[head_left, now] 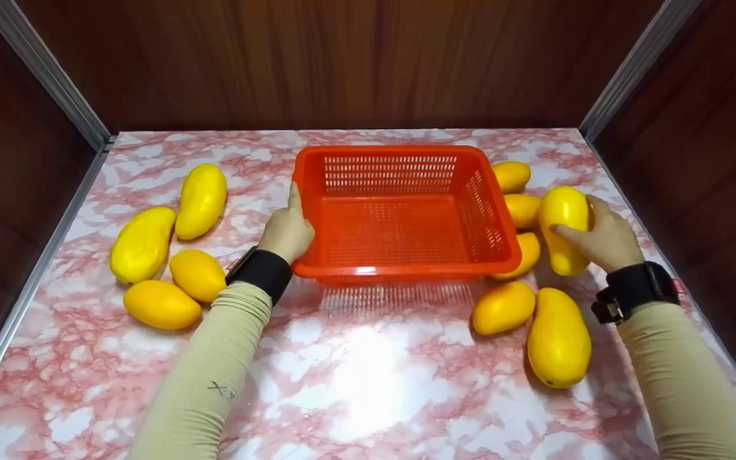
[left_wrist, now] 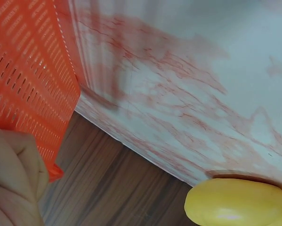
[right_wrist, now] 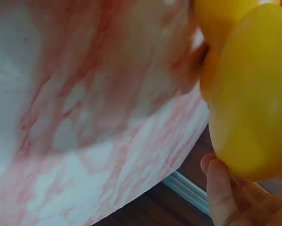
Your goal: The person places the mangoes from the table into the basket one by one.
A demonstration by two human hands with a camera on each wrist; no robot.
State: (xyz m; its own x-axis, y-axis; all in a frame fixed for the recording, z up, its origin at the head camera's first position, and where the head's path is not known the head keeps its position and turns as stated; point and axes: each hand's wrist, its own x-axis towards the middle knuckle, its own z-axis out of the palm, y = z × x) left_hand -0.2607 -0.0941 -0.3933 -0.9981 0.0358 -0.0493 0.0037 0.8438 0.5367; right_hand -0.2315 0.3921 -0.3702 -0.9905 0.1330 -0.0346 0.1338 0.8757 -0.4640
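Observation:
An orange-red plastic basket (head_left: 387, 230), holding nothing, stands mid-table. My left hand (head_left: 288, 229) is at its left rim, index finger along the outside and the other fingers bent over the edge; in the left wrist view that hand (left_wrist: 13, 174) is against the slotted wall (left_wrist: 32, 80). Right of the basket, my right hand (head_left: 607, 236) grips a large yellow mango (head_left: 565, 223) between thumb and fingers. The right wrist view shows this mango (right_wrist: 256, 94) with fingertips of the hand (right_wrist: 244, 197) at its lower end.
Several smaller mangoes (head_left: 522, 211) lie along the basket's right side, one (head_left: 503, 308) near its front right corner beside a large mango (head_left: 558, 338). On the left lie two large mangoes (head_left: 202, 201) and two smaller ones (head_left: 162, 305). Wooden panels (head_left: 342, 64) enclose the marbled table.

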